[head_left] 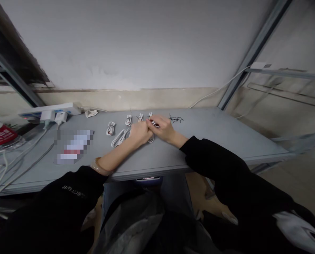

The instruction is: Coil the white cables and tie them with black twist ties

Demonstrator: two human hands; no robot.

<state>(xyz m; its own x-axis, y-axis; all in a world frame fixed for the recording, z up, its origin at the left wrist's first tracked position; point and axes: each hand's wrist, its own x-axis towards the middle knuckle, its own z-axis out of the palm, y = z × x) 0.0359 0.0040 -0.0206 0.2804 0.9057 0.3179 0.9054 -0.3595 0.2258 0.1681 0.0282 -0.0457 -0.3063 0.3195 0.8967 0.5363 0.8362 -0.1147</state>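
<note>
Grey tabletop [157,158] carries, left to right: a power strip [50,110] with adapters plugged in; a pixelated packet [74,146]; small bound white cable coils [110,128] in a spaced row, apparently kept apart to stop them tangling; a looser white cable loop [119,138]. Left hand [139,134] presses against the right hand [160,127] at centre; whether it grips anything cannot be told. The right hand pinches a white cable end [152,122], held just above the surface, seemingly for close work. Thin black wire [176,119] lies just beyond.
</note>
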